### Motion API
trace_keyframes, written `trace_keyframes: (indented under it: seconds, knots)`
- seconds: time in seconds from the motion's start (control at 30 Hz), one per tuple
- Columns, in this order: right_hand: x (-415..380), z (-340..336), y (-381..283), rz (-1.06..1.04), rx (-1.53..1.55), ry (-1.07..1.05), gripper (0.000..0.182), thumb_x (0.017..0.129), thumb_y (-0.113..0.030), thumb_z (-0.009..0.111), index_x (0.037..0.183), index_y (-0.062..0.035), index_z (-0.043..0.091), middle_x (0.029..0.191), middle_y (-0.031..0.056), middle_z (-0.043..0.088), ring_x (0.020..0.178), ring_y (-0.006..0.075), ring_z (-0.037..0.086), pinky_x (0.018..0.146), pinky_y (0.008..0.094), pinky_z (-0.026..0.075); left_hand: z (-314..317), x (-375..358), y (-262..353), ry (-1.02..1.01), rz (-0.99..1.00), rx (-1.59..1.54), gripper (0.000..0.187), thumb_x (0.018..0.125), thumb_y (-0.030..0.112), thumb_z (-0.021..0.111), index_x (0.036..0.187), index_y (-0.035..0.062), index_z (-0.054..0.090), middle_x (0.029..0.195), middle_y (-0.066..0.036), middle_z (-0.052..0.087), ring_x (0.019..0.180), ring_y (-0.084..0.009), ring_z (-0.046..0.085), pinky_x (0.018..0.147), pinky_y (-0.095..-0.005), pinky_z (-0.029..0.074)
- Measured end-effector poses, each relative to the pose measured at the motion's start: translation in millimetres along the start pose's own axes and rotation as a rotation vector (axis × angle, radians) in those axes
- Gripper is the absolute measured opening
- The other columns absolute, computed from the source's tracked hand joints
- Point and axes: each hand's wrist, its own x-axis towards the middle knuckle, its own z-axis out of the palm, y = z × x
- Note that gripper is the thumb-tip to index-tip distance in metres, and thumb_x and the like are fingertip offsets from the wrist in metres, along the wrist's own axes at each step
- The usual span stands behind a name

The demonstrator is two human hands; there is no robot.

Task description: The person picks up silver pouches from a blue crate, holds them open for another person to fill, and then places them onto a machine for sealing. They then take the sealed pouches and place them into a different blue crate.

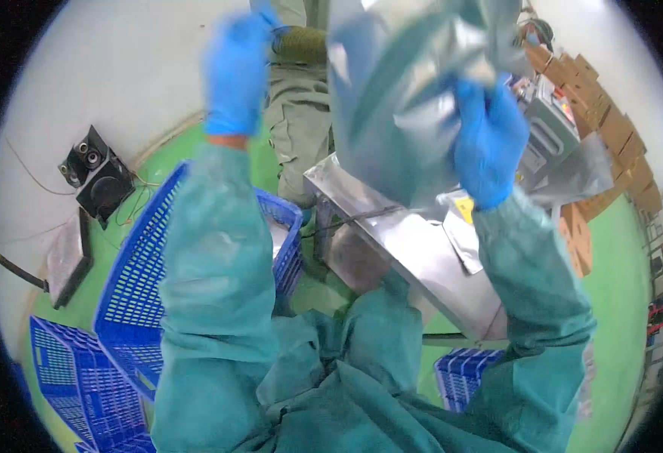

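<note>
Green floor [615,294] and pale walls [135,68] surround us, with a shiny metal table [437,260] slanting below our right-hand grip. Our right hand [492,143], blue-gloved, pinches a glossy plastic bag [403,143] between thumb and fingers. Bag is raised in front of us, over the table, spreading leftward from the grip and running out past the top of the view. Looks: silvery, smooth, highly reflective, grey-green overall, white glare patches, one broad dark teal curve sweeping across its face. Creases gather just beside our fingertips; farther from the grip the film bulges smoother, and its lower end hangs rounded. Blur softens it, so we can't tell whether its mouth is open or what it contains.

Our left hand [237,75], also blue-gloved, is up to the left of that grip, apart from the bag; it's blurred, and we can't tell if its fingers are closed or holding anything. Beyond and between our hands: another person in pale grey-green clothing [301,113]. Under the right grip, a silvery packet [463,245] with a yellow patch lies on the table. Right of the grip: a grey machine [547,136], then stacked cardboard boxes [615,132]. Below our left hand: blue plastic crates [131,302]; farther left, a black speaker [105,185].
</note>
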Motion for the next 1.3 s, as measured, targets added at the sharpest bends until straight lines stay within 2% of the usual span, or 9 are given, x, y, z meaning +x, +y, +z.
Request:
trace_keyframes:
  seconds: [0.13, 0.2, 0.4, 0.6, 0.7, 0.93, 1.07, 1.2, 1.3]
  knots:
    - [-49.8, -32.4, 59.9, 0.126, -0.140, -0.352, 0.015, 0.082, -0.013, 0.063, 0.083, 0.0017, 0.063, 0.074, 0.0139, 0.062, 0.066, 0.0183, 0.056, 0.063, 0.0315, 0.044, 63.4, -129.6, -81.0, -0.472, -0.214, -0.303, 0.029, 0.092, 0.022, 0.047, 0.112, 0.0065, 0.062, 0.100, -0.007, 0.065, 0.092, -0.0200, 0.059, 0.085, -0.0308, 0.044]
    - [-54.7, -48.4, 72.2, 0.191, -0.210, -0.417, 0.017, 0.081, -0.013, 0.064, 0.081, 0.0033, 0.063, 0.072, 0.0138, 0.061, 0.065, 0.0160, 0.055, 0.062, 0.0313, 0.044, 62.7, -124.8, -25.2, -0.603, -0.709, -0.495, 0.029, 0.091, 0.022, 0.051, 0.113, 0.0064, 0.062, 0.098, -0.002, 0.066, 0.087, -0.0125, 0.059, 0.079, -0.0281, 0.047]
    - [-53.8, -48.0, 47.8, 0.302, -0.082, -0.230, 0.020, 0.085, -0.012, 0.059, 0.076, 0.0057, 0.059, 0.067, 0.0061, 0.057, 0.066, 0.0117, 0.047, 0.062, 0.0297, 0.041, 113.9, -135.8, -32.6, -0.325, -0.593, -0.716, 0.019, 0.081, 0.012, 0.060, 0.096, 0.0048, 0.069, 0.090, -0.004, 0.069, 0.078, -0.0088, 0.061, 0.073, -0.0259, 0.049]
    - [-55.0, -53.3, 68.8, 0.346, -0.168, -0.264, 0.022, 0.091, -0.014, 0.054, 0.097, 0.0061, 0.059, 0.089, 0.0051, 0.059, 0.080, 0.0120, 0.048, 0.072, 0.0285, 0.041, 99.1, -116.6, -36.9, -0.617, -0.300, -0.096, 0.026, 0.072, 0.021, 0.059, 0.087, 0.0012, 0.066, 0.082, -0.018, 0.063, 0.073, -0.0287, 0.062, 0.071, -0.0377, 0.048]
    - [-58.5, -50.3, 67.4, 0.249, -0.122, -0.277, 0.025, 0.092, -0.016, 0.052, 0.100, 0.0073, 0.059, 0.090, 0.0052, 0.060, 0.082, 0.0121, 0.049, 0.074, 0.0278, 0.041, 91.4, -114.7, -40.6, -0.752, -0.228, -0.231, 0.026, 0.077, 0.024, 0.057, 0.084, 0.0003, 0.064, 0.079, -0.019, 0.061, 0.074, -0.0338, 0.060, 0.070, -0.0410, 0.046]
    - [-51.5, -62.8, 89.3, 0.233, -0.258, -0.201, 0.032, 0.094, -0.022, 0.050, 0.103, 0.0068, 0.059, 0.085, 0.0057, 0.060, 0.078, 0.0125, 0.051, 0.072, 0.0268, 0.042, 94.6, -120.3, -67.6, -0.010, -0.343, -0.061, 0.024, 0.084, 0.025, 0.054, 0.090, 0.0024, 0.062, 0.091, -0.021, 0.057, 0.085, -0.0366, 0.056, 0.074, -0.0427, 0.044]
    - [-51.4, -52.9, 83.3, 0.222, -0.208, -0.155, 0.030, 0.093, -0.026, 0.052, 0.081, 0.0015, 0.058, 0.072, -0.0005, 0.053, 0.066, 0.0073, 0.043, 0.060, 0.0240, 0.036, 39.0, -122.9, -89.9, -0.096, -0.385, -0.084, 0.030, 0.086, 0.030, 0.051, 0.089, 0.0025, 0.063, 0.086, -0.021, 0.059, 0.080, -0.0368, 0.057, 0.073, -0.0439, 0.045]
    - [-46.9, -62.2, 94.8, 0.164, -0.316, -0.192, 0.032, 0.093, -0.027, 0.052, 0.078, 0.0007, 0.057, 0.067, -0.0015, 0.050, 0.065, 0.0075, 0.042, 0.059, 0.0248, 0.036, -96.3, -130.0, -91.9, -1.176, -0.300, 0.347, 0.041, 0.085, 0.039, 0.050, 0.092, 0.0024, 0.066, 0.086, -0.017, 0.065, 0.078, -0.0292, 0.062, 0.074, -0.0398, 0.047]
    - [-49.6, -63.8, 99.2, 0.213, -0.313, -0.153, 0.032, 0.093, -0.026, 0.052, 0.078, 0.0012, 0.058, 0.068, -0.0012, 0.051, 0.065, 0.0072, 0.042, 0.059, 0.0243, 0.037, -199.7, -147.5, -140.7, -0.869, -0.601, 0.593, 0.036, 0.080, 0.036, 0.058, 0.089, 0.0022, 0.067, 0.084, -0.016, 0.065, 0.079, -0.0282, 0.063, 0.073, -0.0379, 0.048]
